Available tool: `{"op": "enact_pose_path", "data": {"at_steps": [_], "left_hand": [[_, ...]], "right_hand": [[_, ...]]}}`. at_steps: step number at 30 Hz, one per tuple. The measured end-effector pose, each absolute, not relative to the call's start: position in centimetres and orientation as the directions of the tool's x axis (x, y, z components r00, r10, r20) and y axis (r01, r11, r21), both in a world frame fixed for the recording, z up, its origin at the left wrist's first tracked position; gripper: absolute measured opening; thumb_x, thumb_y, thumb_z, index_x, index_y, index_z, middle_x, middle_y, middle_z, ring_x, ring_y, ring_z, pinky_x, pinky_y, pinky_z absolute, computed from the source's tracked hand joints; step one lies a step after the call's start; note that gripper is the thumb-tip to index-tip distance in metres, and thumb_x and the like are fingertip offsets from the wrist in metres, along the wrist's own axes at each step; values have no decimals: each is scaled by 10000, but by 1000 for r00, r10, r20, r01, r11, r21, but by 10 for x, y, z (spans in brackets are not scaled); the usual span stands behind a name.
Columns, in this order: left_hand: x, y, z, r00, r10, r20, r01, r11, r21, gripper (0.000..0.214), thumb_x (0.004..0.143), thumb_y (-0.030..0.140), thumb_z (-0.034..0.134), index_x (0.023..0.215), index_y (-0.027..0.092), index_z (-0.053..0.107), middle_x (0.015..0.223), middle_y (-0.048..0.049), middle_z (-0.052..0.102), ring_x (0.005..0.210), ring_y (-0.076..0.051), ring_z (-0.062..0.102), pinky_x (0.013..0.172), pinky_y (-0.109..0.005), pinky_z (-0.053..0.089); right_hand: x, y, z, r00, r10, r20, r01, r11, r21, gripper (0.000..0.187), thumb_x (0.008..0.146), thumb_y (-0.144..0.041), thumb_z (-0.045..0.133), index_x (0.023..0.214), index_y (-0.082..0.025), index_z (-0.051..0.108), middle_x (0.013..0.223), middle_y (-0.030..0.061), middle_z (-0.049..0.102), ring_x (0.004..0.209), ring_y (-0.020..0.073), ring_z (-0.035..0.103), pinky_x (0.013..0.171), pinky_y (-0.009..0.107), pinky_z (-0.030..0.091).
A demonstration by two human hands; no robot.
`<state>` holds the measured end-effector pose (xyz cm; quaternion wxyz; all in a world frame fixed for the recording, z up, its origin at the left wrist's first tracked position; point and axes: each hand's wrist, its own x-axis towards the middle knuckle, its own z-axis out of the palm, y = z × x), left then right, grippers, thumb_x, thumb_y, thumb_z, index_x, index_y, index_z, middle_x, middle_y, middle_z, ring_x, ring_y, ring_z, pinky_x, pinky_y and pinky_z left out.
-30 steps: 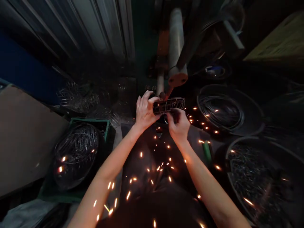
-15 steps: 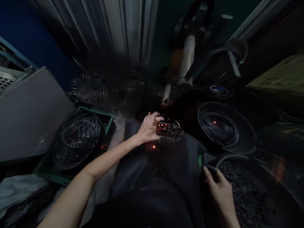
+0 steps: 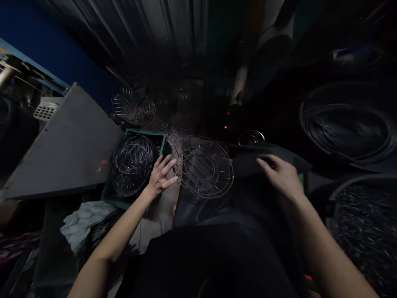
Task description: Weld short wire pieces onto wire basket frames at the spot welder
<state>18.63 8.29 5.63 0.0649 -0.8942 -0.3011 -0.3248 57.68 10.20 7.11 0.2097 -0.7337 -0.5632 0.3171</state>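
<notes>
A round wire frame (image 3: 206, 167), with concentric rings joined by short cross wires, is over my dark-covered lap. Beside its left rim is my left hand (image 3: 163, 174), open with the fingers spread. The fingertips reach the rim's edge; whether they touch it I cannot tell. To the right of the frame, apart from it, my right hand (image 3: 282, 174) has its thumb and forefinger drawn together in a pinch. Anything between them is too small or dark to make out. Beyond the lap, a shiny wire ring (image 3: 252, 136) lies below a pale metal rod (image 3: 240, 85) of the machine.
At left, a green crate (image 3: 145, 132) bears a dark round container (image 3: 133, 163) full of wire pieces, beside a grey panel (image 3: 68, 149). More wire frames (image 3: 133, 105) lie behind. On the right are a wire coil (image 3: 347, 128) and a bin of short wires (image 3: 366, 223). Sparks (image 3: 226, 127) glow ahead.
The wire frame has come away from the machine toward my left and now shows its round face. My left hand has let go and opened. My right hand has moved up from beside the bin.
</notes>
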Motion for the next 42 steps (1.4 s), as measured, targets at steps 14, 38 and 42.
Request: {"op": "enact_pose_path", "data": {"at_steps": [14,38,42], "left_hand": [[165,39,40,-60,938,341,726,-193,660,517,911,324,463,1349,327,189,1425,-102,409,1323,-198,417,1071,-456,359],[166,51,40,-13,846,-533,-279,509,814,699,696,398,695,1284,151,409,869,-80,718,915,-218,667,916,-332,382],[159,45,28,8,818,-575,-333,544,770,651,736,424,659,1297,196,421,926,-79,714,973,-233,658,952,-369,373]], "right_hand": [[519,124,28,122,747,-653,291,-656,-696,321,571,-327,804,846,-182,724,833,47,710,718,171,639,651,256,508],[484,118,107,160,632,-758,-16,-766,-642,296,479,-273,848,680,-172,655,622,29,616,497,127,536,363,225,424],[483,116,106,90,719,-689,1,-692,-722,347,444,-303,853,704,-176,662,632,27,615,518,132,545,404,256,464]]}}
